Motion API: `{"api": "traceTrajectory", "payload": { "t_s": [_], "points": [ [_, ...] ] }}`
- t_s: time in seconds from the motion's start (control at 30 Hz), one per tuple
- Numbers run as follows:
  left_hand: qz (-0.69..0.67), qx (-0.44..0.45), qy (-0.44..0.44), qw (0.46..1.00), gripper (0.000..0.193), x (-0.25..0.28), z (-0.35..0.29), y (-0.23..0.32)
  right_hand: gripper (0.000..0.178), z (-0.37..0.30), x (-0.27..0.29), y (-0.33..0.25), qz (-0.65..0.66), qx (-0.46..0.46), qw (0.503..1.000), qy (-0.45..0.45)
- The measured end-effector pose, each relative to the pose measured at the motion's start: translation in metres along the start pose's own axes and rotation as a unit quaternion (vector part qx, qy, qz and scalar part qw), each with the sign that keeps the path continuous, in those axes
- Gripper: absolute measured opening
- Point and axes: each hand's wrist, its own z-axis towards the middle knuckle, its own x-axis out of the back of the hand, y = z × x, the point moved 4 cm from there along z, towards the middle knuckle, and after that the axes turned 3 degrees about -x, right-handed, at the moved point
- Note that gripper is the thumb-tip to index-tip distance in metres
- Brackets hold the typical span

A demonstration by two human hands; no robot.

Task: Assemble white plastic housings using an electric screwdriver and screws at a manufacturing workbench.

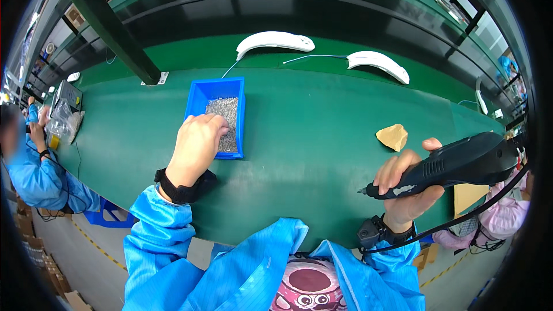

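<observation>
My left hand (199, 141) reaches over the near left side of a blue plastic bin (241, 121). Its fingers are curled together at a heap of tiny grey metal pieces (224, 109), which look like small screws. Whatever the fingertips pinch is hidden. On the right, my right hand (406, 181) is closed around a black electric screwdriver (455, 164), held nearly level above the table. The tool's bit points left, and its thick cable hangs from the rear end down past my wrist.
A torn piece of brown cardboard (393, 137) lies near the screwdriver. Two white curved housings (276, 41) with thin wires rest along the far ledge. A green post (112, 26) rises behind the bin. Co-workers sit at both sides, one in a blue sleeve (34, 178).
</observation>
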Motion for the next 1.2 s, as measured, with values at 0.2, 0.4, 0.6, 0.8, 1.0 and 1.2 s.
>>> {"api": "traceTrajectory", "payload": {
  "t_s": [0.2, 0.4, 0.6, 0.8, 1.0, 1.2],
  "points": [
    [-0.039, -0.063, 0.135, 0.988, 0.012, 0.032, 0.004, 0.038, 0.073, 0.001, -0.012, -0.001, 0.035, 0.000, 0.999, 0.000],
    [-0.281, -0.159, 0.005, 0.946, 0.014, -0.009, -0.020, 0.124, 0.076, 0.000, -0.040, 0.004, 0.153, 0.004, 0.988, -0.025],
    [-0.346, -0.147, 0.010, 0.927, 0.013, -0.026, -0.021, 0.132, 0.075, -0.002, -0.043, 0.015, 0.158, -0.005, 0.986, -0.054],
    [-0.325, -0.131, 0.007, 0.936, 0.010, -0.026, -0.022, 0.133, 0.076, 0.001, -0.043, 0.023, 0.179, 0.062, 0.971, -0.144],
    [-0.231, -0.156, 0.015, 0.960, 0.011, -0.023, -0.023, 0.138, 0.076, 0.000, -0.049, 0.023, 0.147, 0.036, 0.977, -0.153],
    [-0.205, -0.163, -0.011, 0.965, 0.009, -0.024, -0.027, 0.130, 0.078, -0.002, -0.051, 0.032, 0.115, 0.003, 0.981, -0.155]
  ]
}}
